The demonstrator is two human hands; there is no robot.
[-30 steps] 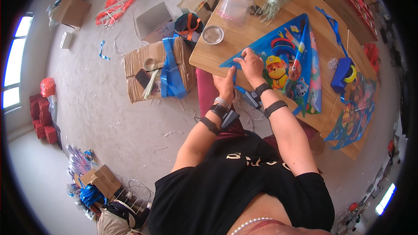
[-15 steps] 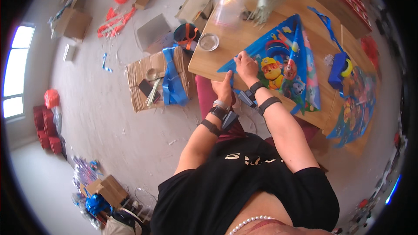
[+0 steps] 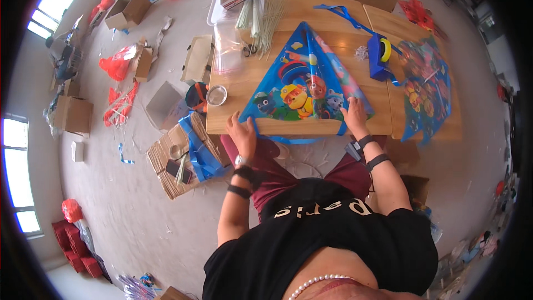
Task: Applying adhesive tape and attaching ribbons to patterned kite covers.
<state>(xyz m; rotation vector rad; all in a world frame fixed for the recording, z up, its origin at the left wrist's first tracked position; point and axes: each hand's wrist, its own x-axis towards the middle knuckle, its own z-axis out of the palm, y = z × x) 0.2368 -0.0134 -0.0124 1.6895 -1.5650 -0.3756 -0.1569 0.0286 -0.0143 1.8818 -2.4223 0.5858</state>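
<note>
A blue triangular kite [image 3: 300, 75] printed with cartoon animals lies spread on the wooden table, its point away from me and a pink-patterned fold along its right side. My left hand [image 3: 242, 136] is at its near left corner, fingers apart and touching the film. At the near right side, my right hand [image 3: 357, 115] rests on the kite with its fingers spread. A blue strip hangs in a loop below the table's near edge between the hands. Neither hand visibly grips anything.
On the table [image 3: 288, 128] stand a blue tape dispenser [image 3: 379, 55] with yellow tape and a round clear container [image 3: 216, 95]. Pale thin rods [image 3: 269, 19] and scissors [image 3: 249, 50] lie at the back left. More printed film [image 3: 425, 89] lies right. Flattened cardboard [image 3: 166, 158] sits left.
My hands have moved apart, from close together at the kite's left corner to opposite ends of its near side. The kite now lies squarer before me, and the view has shifted.
</note>
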